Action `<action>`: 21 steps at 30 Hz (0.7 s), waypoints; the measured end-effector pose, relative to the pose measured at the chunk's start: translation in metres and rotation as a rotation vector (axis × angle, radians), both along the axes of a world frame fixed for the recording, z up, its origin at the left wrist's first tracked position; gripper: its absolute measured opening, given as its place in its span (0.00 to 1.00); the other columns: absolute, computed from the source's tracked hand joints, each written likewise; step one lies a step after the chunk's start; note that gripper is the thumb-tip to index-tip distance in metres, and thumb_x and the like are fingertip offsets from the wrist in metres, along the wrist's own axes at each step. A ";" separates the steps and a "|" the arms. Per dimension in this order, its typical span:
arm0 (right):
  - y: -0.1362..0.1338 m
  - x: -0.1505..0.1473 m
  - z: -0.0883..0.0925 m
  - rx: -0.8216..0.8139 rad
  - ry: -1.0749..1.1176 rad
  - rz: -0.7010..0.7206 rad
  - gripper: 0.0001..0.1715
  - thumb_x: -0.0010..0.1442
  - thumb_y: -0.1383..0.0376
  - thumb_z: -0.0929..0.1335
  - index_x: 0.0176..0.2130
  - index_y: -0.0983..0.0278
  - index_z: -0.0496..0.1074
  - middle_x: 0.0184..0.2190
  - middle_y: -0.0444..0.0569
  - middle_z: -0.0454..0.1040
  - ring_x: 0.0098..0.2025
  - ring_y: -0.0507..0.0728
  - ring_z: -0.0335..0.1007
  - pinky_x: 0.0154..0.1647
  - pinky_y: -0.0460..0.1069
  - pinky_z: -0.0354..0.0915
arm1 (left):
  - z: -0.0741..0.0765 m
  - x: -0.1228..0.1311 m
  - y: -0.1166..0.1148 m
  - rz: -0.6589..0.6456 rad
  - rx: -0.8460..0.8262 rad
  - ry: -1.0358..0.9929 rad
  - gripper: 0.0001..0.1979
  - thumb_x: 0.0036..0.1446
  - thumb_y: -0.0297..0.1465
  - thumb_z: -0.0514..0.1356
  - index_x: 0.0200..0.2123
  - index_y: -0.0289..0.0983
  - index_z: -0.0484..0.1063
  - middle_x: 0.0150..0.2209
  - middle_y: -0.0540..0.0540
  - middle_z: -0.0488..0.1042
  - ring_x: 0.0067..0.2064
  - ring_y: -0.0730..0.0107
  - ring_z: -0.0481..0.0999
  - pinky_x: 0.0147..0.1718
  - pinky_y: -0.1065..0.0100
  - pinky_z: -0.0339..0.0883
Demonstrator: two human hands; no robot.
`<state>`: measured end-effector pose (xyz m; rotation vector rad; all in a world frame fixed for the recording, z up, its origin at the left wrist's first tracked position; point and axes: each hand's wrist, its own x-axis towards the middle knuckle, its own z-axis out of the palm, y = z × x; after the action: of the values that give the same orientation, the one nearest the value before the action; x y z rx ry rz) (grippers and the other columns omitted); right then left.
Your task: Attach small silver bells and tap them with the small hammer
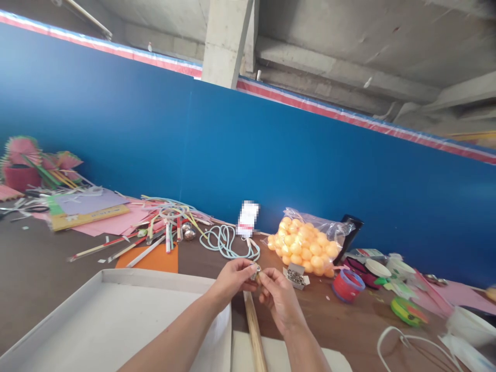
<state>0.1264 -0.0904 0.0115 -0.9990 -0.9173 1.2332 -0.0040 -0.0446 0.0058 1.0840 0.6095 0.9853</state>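
My left hand (235, 279) and my right hand (278, 295) meet above the table, both closed in a pinch. Between the fingertips is a small shiny metal piece (256, 272), too small to name. Below the hands a wooden stick (253, 330) runs towards me; whether a hand touches it I cannot tell. Just right of my right hand stands an open small box (296, 277) of tiny metal pieces. Behind it sits a clear plastic bag of orange balls (304, 245).
A white tray (132, 310) fills the near left. Coiled pale cable (225, 243) lies before a propped phone (248, 217). Paper sheets (93, 202), straws and shiny balls (189, 231) spread leftward. A red tape roll (347, 285), bowls and a green-yellow reel (407, 311) stand right. A blue partition (248, 150) closes the back.
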 end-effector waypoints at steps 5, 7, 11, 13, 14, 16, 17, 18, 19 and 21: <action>0.001 -0.001 -0.003 -0.014 -0.014 -0.028 0.14 0.46 0.58 0.73 0.26 0.64 0.68 0.19 0.38 0.63 0.19 0.46 0.55 0.19 0.43 0.63 | 0.002 0.000 -0.002 -0.001 0.000 -0.011 0.19 0.45 0.42 0.63 0.34 0.32 0.71 0.30 0.43 0.74 0.28 0.72 0.74 0.30 0.69 0.69; 0.000 -0.003 -0.002 0.001 -0.001 -0.018 0.13 0.47 0.59 0.72 0.27 0.64 0.68 0.19 0.38 0.63 0.20 0.46 0.56 0.20 0.43 0.63 | 0.003 -0.001 -0.002 -0.011 -0.011 -0.033 0.19 0.45 0.41 0.62 0.34 0.31 0.71 0.30 0.43 0.74 0.28 0.72 0.74 0.30 0.69 0.69; 0.000 -0.001 0.003 0.042 -0.006 -0.016 0.11 0.50 0.58 0.70 0.29 0.63 0.68 0.22 0.40 0.64 0.20 0.46 0.55 0.20 0.42 0.61 | 0.003 0.000 0.000 -0.048 -0.051 -0.086 0.18 0.47 0.42 0.61 0.34 0.32 0.71 0.30 0.43 0.74 0.29 0.73 0.74 0.31 0.72 0.69; 0.001 0.004 0.003 0.046 -0.099 -0.071 0.12 0.51 0.56 0.69 0.29 0.62 0.67 0.23 0.40 0.65 0.19 0.46 0.54 0.18 0.43 0.59 | 0.001 -0.001 0.002 -0.051 -0.081 -0.101 0.18 0.48 0.42 0.61 0.35 0.32 0.71 0.31 0.42 0.74 0.30 0.73 0.75 0.31 0.72 0.70; 0.002 0.007 0.002 0.039 -0.194 -0.110 0.13 0.51 0.55 0.68 0.29 0.62 0.67 0.23 0.41 0.66 0.18 0.47 0.54 0.17 0.43 0.57 | 0.001 -0.001 0.004 -0.038 -0.098 -0.110 0.18 0.48 0.42 0.61 0.35 0.32 0.71 0.32 0.42 0.74 0.30 0.73 0.75 0.31 0.72 0.70; 0.003 0.012 -0.001 0.023 -0.466 -0.165 0.15 0.51 0.53 0.67 0.28 0.62 0.66 0.22 0.43 0.68 0.18 0.49 0.57 0.17 0.45 0.56 | 0.000 -0.002 0.008 0.012 -0.137 -0.134 0.18 0.48 0.42 0.61 0.34 0.32 0.71 0.32 0.42 0.74 0.30 0.72 0.75 0.31 0.72 0.71; 0.002 0.014 -0.003 0.018 -0.621 -0.167 0.15 0.51 0.52 0.67 0.28 0.61 0.67 0.22 0.43 0.69 0.20 0.50 0.60 0.18 0.46 0.56 | 0.000 -0.003 0.010 0.035 -0.151 -0.150 0.17 0.48 0.42 0.61 0.33 0.32 0.71 0.32 0.42 0.74 0.31 0.72 0.75 0.31 0.72 0.71; 0.000 0.014 -0.005 0.017 -0.768 -0.149 0.15 0.51 0.52 0.67 0.28 0.61 0.67 0.23 0.44 0.71 0.22 0.52 0.62 0.20 0.46 0.57 | 0.000 -0.004 0.012 0.052 -0.159 -0.167 0.17 0.48 0.42 0.61 0.32 0.32 0.71 0.32 0.42 0.73 0.31 0.71 0.75 0.31 0.72 0.71; -0.002 0.013 -0.008 0.014 -0.900 -0.119 0.14 0.50 0.52 0.67 0.28 0.60 0.68 0.23 0.44 0.72 0.24 0.53 0.65 0.23 0.47 0.57 | 0.000 -0.005 0.013 0.063 -0.163 -0.184 0.17 0.48 0.42 0.61 0.32 0.32 0.71 0.32 0.43 0.73 0.32 0.71 0.75 0.31 0.72 0.71; -0.006 0.009 -0.013 -0.018 -1.102 -0.048 0.15 0.46 0.52 0.69 0.31 0.58 0.69 0.24 0.43 0.73 0.27 0.55 0.67 0.25 0.47 0.54 | 0.000 -0.007 0.014 0.073 -0.161 -0.200 0.17 0.48 0.41 0.61 0.33 0.32 0.71 0.32 0.43 0.73 0.33 0.71 0.75 0.31 0.73 0.71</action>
<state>0.1355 -0.0968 -0.0010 -1.7409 -1.6890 0.5734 -0.0109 -0.0308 0.0061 0.8150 0.5576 1.0740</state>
